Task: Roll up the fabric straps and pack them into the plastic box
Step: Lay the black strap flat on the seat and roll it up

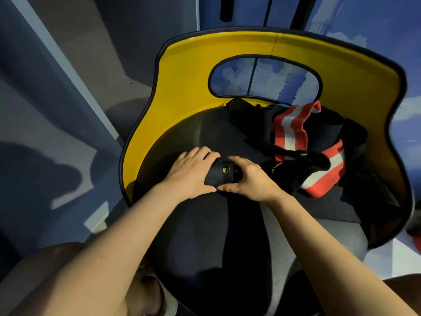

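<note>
So the black strap roll [220, 175] with the little yellow-green logo sits on the dark seat [205, 236] of a yellow-backed chair [182, 87], clamped from both sides. Left hand [191, 173] curls over its left end, right hand [249, 180] wraps the right end with the thumb tucked under, so both are gripping the same roll. Toward the person and left of the grip the seat is bare, plenty of room there. The yellow shell curves round the left and far sides, close in on the left. Right of the grip and just beyond the right hand is a heap of loose straps: a red-and-white striped band [293, 131] draped over black straps [303, 163]. Can't see any plastic box.
</note>
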`<state>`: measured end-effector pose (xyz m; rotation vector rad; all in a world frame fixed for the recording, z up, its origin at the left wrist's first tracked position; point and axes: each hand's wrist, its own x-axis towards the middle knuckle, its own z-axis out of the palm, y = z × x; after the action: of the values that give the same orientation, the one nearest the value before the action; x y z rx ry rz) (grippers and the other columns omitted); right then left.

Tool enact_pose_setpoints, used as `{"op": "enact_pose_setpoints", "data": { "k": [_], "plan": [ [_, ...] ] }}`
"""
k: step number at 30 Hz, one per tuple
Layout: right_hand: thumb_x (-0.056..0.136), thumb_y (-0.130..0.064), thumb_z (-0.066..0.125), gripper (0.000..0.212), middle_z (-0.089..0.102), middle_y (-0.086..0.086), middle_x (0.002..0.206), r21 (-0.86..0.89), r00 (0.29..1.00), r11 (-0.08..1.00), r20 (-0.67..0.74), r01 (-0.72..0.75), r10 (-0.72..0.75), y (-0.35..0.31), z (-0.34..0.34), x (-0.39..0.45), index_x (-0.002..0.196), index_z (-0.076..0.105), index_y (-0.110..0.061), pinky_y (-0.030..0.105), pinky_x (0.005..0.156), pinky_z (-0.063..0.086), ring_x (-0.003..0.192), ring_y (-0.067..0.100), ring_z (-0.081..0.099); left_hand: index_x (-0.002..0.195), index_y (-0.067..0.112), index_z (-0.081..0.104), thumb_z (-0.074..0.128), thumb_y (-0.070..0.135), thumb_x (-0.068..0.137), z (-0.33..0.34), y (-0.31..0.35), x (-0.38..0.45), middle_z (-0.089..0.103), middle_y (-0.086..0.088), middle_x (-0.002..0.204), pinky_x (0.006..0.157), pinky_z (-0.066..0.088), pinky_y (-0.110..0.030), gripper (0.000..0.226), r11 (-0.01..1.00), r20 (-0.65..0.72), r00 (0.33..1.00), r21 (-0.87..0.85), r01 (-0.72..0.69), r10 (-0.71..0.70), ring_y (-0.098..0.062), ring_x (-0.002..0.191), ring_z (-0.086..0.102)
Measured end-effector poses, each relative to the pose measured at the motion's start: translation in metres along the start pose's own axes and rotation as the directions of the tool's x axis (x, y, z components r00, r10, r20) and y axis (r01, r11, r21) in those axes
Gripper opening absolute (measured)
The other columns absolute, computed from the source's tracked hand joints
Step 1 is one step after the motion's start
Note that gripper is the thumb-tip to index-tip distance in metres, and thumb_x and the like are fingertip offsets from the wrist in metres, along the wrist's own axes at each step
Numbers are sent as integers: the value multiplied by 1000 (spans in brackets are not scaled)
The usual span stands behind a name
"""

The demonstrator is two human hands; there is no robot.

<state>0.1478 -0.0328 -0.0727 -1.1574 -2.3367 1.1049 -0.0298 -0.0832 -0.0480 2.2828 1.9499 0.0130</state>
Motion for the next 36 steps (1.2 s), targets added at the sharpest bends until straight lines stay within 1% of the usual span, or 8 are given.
{"op": "enact_pose_setpoints", "data": {
  "k": [4,9,12,15,20,23,27,36],
  "plan": [
    [66,-36,83,73,53,-1,114,8,998,999,-46,-52,53,-11,3,2,127,51,-14,16,92,36,108,11,49,142,24,25,69,44,78,-2,2,-3,36,3,144,105,33,-34,80,998,-30,999,-60,22,-24,-18,132,34],
    [67,-18,84,73,46,-1,115,150,1000,988,-4,23,-23,-21,1,2,130,47,-14,0,90,33,109,5,45,134,29,37,80,26,70,-18,-19,-11,48,5,135,101,41,-34,77,828,72,989,-541,149,-131,-16,125,45],
    [71,-9,80,59,56,-5,118,286,999,958,26,38,-48,-25,3,3,120,51,-23,14,99,40,112,3,54,133,31,39,81,20,70,-22,-30,-17,49,10,131,102,38,-29,76,705,160,983,-688,173,-85,-10,124,45],
    [73,-6,77,43,64,-11,108,386,997,922,63,21,-49,-29,10,6,100,49,-26,27,99,45,108,7,61,135,31,37,80,15,71,-24,-41,-22,48,11,133,109,35,-35,79,619,238,970,-754,220,-55,-9,127,43],
    [77,-6,74,40,66,-3,105,396,999,918,25,10,-21,-38,28,18,98,40,-7,30,92,51,103,11,64,143,30,32,80,21,71,-31,-57,-26,35,4,143,112,32,-40,87,756,170,976,-618,214,-137,-15,133,35],
    [78,-17,76,41,65,-4,105,307,999,952,-36,13,-2,-50,37,30,98,39,-14,23,84,50,97,10,64,139,33,35,80,25,70,-37,-60,-28,39,2,136,105,39,-40,83,740,103,971,-631,233,-217,-17,127,40],
    [79,-31,73,41,64,3,106,180,998,983,-56,31,-21,-64,56,50,100,40,-22,41,82,52,95,20,62,139,26,37,74,29,77,-41,-63,-28,40,0,138,100,37,-31,73,816,-5,945,-506,279,-326,-19,127,39],
    [81,-26,71,40,62,9,109,131,993,991,-119,34,-18,-85,81,82,105,41,-15,47,81,51,97,27,60,144,19,30,62,17,88,-37,-77,-25,30,-2,147,110,33,-42,65,878,-65,917,-322,353,-393,-23,136,26]
  ]
}}
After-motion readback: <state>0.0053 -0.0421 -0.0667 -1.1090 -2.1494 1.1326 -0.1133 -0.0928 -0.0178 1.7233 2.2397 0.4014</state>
